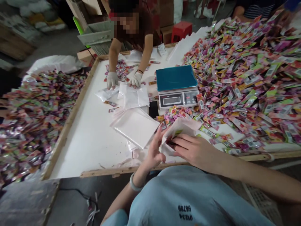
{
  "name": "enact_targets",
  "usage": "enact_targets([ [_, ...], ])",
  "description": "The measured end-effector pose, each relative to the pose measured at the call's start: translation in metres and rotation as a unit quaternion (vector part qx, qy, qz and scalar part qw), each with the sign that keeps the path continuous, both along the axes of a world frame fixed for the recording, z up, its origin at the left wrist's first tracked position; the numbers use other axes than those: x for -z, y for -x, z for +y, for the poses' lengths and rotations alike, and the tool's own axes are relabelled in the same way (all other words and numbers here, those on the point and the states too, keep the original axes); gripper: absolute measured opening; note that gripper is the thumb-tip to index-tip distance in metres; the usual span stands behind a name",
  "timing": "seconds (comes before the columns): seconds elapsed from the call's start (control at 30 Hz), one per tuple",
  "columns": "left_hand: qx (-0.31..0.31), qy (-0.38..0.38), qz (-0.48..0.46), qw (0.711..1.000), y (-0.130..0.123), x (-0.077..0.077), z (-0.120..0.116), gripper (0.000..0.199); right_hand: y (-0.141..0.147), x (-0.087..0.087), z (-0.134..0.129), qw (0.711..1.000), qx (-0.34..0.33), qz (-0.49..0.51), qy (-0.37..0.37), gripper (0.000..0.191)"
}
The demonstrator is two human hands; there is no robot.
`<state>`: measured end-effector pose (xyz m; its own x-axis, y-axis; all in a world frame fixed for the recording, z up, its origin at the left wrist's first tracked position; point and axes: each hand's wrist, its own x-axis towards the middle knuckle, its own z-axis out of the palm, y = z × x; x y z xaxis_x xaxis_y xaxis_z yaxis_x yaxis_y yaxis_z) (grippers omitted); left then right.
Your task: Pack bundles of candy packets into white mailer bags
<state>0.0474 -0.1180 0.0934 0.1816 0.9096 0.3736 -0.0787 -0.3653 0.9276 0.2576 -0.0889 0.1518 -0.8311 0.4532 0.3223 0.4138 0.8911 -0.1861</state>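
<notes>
A white plastic bag [184, 125] sits at the table's near edge, its mouth turned toward me. Inside its mouth a yellow-green sachet shows. My right hand [197, 152] is closed at the bag's mouth, its fingers bent over the near edge; the fingertips are partly hidden inside. At the bag's left edge is my left hand [154, 150], thumb and fingers apart, with some fingers partly behind the bag. Left of it lies a stack of flat white bags [136, 125]. Small colourful sachets [175, 114] lie just beyond the bag.
A digital scale [177, 86] with a blue top stands beyond the bag, beside a black phone [153, 110]. A big sachet heap [246, 72] covers the right side. Across the table, a co-worker's gloved hands [135, 80] press on filled white bags [134, 95]. Wooden edging [70, 116] borders the table.
</notes>
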Motion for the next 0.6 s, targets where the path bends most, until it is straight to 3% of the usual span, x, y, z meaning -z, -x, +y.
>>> enact_targets([
  [0.07,-0.020,-0.023,0.062,0.998,0.005,0.006,0.006,0.082,-0.006,-0.003,0.008,0.999,-0.001,0.008,-0.053,0.017],
  [0.13,-0.065,-0.048,0.122,0.989,0.005,0.009,0.010,0.049,-0.008,-0.007,0.016,0.995,0.007,0.043,-0.093,0.017],
  [0.2,-0.113,-0.071,0.143,0.981,0.001,0.007,0.012,0.032,-0.007,-0.010,0.021,0.989,0.017,0.111,-0.097,0.017],
  [0.3,-0.144,-0.079,0.168,0.972,-0.008,0.003,0.010,0.028,0.007,-0.016,0.023,0.976,0.052,0.164,-0.136,0.022],
  [0.4,-0.125,-0.082,0.222,0.964,-0.014,-0.002,0.007,0.023,0.030,-0.024,0.022,0.952,0.129,0.104,-0.257,0.024],
  [0.47,-0.109,-0.071,0.234,0.963,-0.015,-0.006,0.005,0.028,0.039,-0.029,0.021,0.944,0.123,0.080,-0.295,0.020],
  [0.53,-0.087,-0.037,0.213,0.972,-0.014,-0.009,0.005,0.028,0.030,-0.030,0.020,0.956,0.080,0.118,-0.258,0.021],
  [0.6,-0.081,0.020,0.178,0.981,-0.009,-0.011,0.009,0.033,-0.010,-0.024,0.017,0.959,0.112,0.218,-0.144,0.021],
])
